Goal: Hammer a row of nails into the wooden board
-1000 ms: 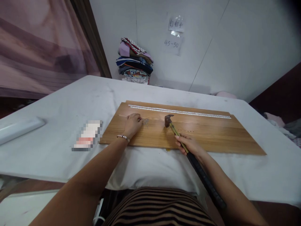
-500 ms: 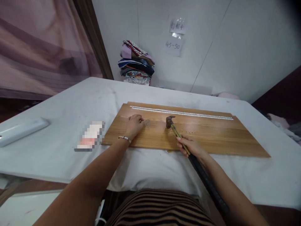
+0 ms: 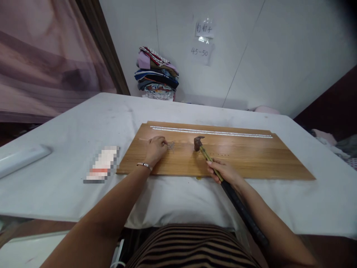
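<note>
My right hand (image 3: 223, 171) is wrapped around the yellow-green shaft of a claw hammer (image 3: 232, 195), above its black grip. The rusty hammer head is held over the middle of a wooden board (image 3: 264, 160), claw pointing away to the right. On the board's left part, my left hand (image 3: 156, 149) has its fingers drawn together at the edge of a small pile of thin nails (image 3: 171, 146). Whatever is between those fingertips is hidden. A row of small dark dots (image 3: 220, 154), maybe nail heads or holes, runs right of the hammer head.
Two white measuring strips (image 3: 212, 132) lie along the board's far edge. A blurred-out flat object (image 3: 102, 163) lies left of the board on the white-covered table (image 3: 69, 149). Beyond it is a white rolled item (image 3: 25, 160). Folded clothes (image 3: 157, 74) are stacked by the wall.
The whole view has shifted slightly, so things appear a little further left. My left hand stays at the nails, and my right hand keeps the hammer in nearly the same place.
</note>
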Demonstrator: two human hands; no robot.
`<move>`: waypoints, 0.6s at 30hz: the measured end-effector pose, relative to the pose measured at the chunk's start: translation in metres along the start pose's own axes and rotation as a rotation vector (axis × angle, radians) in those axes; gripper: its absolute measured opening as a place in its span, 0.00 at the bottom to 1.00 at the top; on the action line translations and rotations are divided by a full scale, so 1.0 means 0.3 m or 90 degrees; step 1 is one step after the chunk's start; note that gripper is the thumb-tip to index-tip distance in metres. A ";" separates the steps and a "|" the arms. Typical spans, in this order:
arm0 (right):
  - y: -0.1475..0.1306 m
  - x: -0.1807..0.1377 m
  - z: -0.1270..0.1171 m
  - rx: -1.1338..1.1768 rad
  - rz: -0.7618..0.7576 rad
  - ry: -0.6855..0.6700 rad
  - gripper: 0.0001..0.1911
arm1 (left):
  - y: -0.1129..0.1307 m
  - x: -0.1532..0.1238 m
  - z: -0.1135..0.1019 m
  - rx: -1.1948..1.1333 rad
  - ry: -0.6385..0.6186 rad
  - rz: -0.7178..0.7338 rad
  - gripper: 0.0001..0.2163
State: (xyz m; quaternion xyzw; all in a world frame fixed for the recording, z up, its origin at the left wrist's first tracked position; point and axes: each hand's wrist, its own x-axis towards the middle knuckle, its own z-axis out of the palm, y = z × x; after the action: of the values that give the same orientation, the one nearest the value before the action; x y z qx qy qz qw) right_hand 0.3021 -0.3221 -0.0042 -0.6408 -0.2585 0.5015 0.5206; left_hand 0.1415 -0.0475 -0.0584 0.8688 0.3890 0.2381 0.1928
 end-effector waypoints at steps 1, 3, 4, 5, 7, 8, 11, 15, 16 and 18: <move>0.003 0.003 -0.001 0.001 -0.001 0.002 0.26 | 0.002 0.000 -0.001 0.001 0.001 -0.001 0.08; 0.008 0.008 -0.003 0.002 -0.002 0.005 0.26 | 0.005 -0.002 -0.004 0.003 0.003 -0.001 0.08; 0.010 0.009 -0.005 0.002 0.000 0.005 0.26 | 0.006 -0.003 -0.005 0.005 0.005 -0.001 0.07; 0.012 0.010 -0.006 0.001 0.001 0.005 0.25 | 0.008 -0.003 -0.007 0.007 0.007 -0.001 0.07; 0.013 0.009 -0.007 -0.002 0.003 0.002 0.25 | 0.011 -0.005 -0.010 0.010 0.007 -0.001 0.05; 0.012 0.008 -0.008 -0.003 0.003 0.000 0.24 | 0.012 -0.005 -0.012 0.011 0.004 -0.003 0.05; 0.005 0.004 -0.006 0.000 -0.002 -0.002 0.24 | 0.016 -0.004 -0.015 0.009 -0.006 -0.008 0.05; -0.005 0.003 -0.002 -0.009 0.000 -0.002 0.26 | 0.014 -0.001 -0.015 0.007 -0.011 -0.013 0.05; -0.006 0.004 -0.002 -0.008 0.002 -0.002 0.26 | 0.012 0.000 -0.014 0.007 -0.011 -0.014 0.05; -0.009 0.005 -0.003 0.001 0.001 0.001 0.26 | 0.009 0.001 -0.012 0.009 -0.009 -0.016 0.06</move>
State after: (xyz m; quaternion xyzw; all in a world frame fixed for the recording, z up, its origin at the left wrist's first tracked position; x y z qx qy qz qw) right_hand 0.3041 -0.3203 -0.0022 -0.6410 -0.2577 0.5016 0.5208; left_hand 0.1412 -0.0485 -0.0542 0.8667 0.4006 0.2268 0.1920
